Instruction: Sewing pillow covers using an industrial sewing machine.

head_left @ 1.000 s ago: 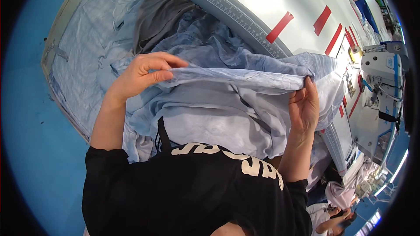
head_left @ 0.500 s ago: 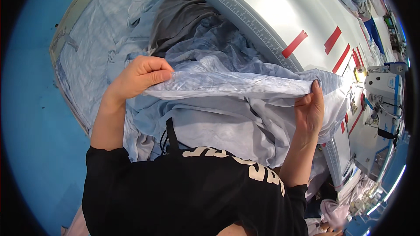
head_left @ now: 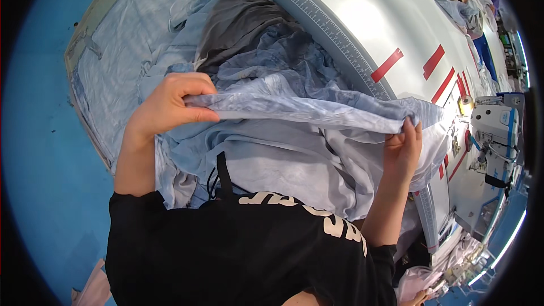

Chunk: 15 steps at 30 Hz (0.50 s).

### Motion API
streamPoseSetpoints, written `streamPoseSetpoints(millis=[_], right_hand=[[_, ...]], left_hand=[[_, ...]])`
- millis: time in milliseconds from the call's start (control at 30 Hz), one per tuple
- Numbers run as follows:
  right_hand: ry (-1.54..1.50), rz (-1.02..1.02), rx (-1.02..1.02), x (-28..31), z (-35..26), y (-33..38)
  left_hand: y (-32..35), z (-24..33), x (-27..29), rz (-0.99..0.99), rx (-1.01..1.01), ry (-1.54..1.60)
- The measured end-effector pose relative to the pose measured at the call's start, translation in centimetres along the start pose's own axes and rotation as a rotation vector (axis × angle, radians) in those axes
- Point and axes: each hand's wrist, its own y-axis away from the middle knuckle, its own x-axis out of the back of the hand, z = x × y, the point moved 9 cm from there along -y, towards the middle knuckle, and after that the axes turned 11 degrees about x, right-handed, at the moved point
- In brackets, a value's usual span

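On the far left, pale crumpled cloth (head_left: 124, 39) spreads out, and my left hand (head_left: 175, 102) is up in front of it, forearm rising from the near left, thumb and curled fingers pointing right. The thumb and fingers stand parted, with the left end of a pale blue strip (head_left: 300, 109) between them; how firmly they press on it, I cannot tell. The strip runs to the right across the middle, well in front of my chest, dipping slightly, its far edge against the bunched blue folds (head_left: 294, 51). As I read it, the step in hand is spanning this length between my two hands, and the next move calls for a sure hold on the left end and a level, even stretch. Over on the right, my right hand (head_left: 403, 150) has its fingers up, forearm coming in from the near right, thumb and fingertips pinched narrow on the strip's other end. Beyond it lies the white table (head_left: 408, 28) with its red tape (head_left: 387, 65), and at the far right, a sewing machine (head_left: 496, 124).
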Motion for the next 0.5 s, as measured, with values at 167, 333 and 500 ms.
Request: streamPoseSetpoints(millis=[167, 333, 500], right_hand=[[0.936, -0.341, 0.086, -0.7, 1.3, 6.1], [1.118, -0.791, 0.374, -8.3, 2.1, 9.3], [0.966, -1.227, 0.512, -17.0, 7.2, 12.4]], left_hand=[[3.4, 4.9, 2.0, 0.351, -0.334, -0.281], [5.9, 7.6, -0.1, 0.379, -0.479, -0.432], [7.2, 8.7, 0.1, 0.5, -0.497, -0.509]])
